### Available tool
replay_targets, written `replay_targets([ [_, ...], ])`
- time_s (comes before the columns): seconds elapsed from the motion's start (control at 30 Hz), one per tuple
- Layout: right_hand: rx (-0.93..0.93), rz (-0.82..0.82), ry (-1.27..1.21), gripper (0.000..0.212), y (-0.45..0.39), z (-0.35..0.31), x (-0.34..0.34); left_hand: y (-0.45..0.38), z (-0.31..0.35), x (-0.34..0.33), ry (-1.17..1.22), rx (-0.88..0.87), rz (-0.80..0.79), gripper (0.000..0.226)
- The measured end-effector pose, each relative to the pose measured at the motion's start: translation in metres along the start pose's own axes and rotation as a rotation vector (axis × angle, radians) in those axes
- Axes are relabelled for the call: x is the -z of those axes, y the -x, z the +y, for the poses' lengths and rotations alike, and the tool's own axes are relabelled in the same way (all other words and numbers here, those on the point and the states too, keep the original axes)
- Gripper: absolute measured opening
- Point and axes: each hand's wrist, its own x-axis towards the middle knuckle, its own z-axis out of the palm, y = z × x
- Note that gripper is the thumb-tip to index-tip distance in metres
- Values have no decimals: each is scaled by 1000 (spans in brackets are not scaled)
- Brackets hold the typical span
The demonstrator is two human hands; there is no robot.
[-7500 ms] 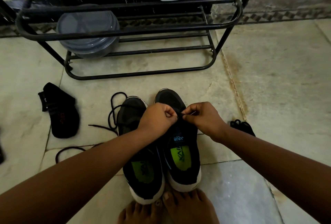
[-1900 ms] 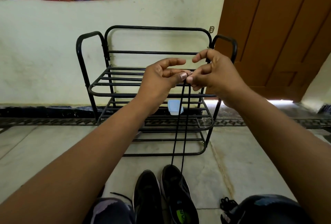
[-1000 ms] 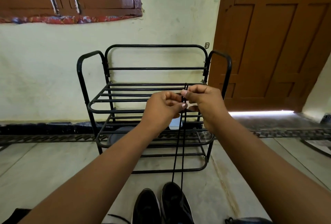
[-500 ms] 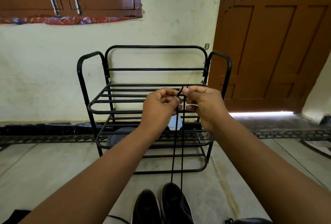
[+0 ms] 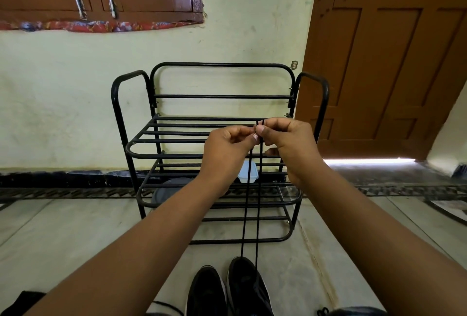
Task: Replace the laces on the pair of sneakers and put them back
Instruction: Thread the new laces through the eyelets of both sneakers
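Both hands (image 5: 262, 148) mid-frame, fingers (image 5: 261, 129) pinching taut lace (image 5: 250, 202) ends above shoe (image 5: 246, 288); uneven ends likely if one slips.

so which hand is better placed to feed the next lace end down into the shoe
Right, marginally. The right hand pinches the lace tips and hangs over the right sneaker that both strands run to. The left hand grips the strands just below, suited to steadying.

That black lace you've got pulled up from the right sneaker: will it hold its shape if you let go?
Probably not: the lace runs straight only because both hands pull it taut. It looks thin and light, so it would likely flop onto the sneaker.
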Motion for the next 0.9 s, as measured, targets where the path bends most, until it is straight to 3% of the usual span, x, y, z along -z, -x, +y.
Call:
replay_targets([
  [0.27, -71, 25, -59, 12, 1, -4, -3, -2, 1, -3, 72, 64, -85, 12],
  [0.47, -173, 215, -91, 3, -12, 15, -2, -19, -23, -4, -252, 2, 58, 12],
  [0.67, -157, 375, 54, 11, -29, 74, 12, -32, -55, 15, 54, 285, 201, 15],
  [0.77, -113, 263, 253, 17, -15, 125, 13, -11, -100, 12, 82, 399, 131, 19],
  [0.9, -271, -72, 550, 29, 19, 207, 9, 29, -186, 12, -192, 557, -78, 5],
])
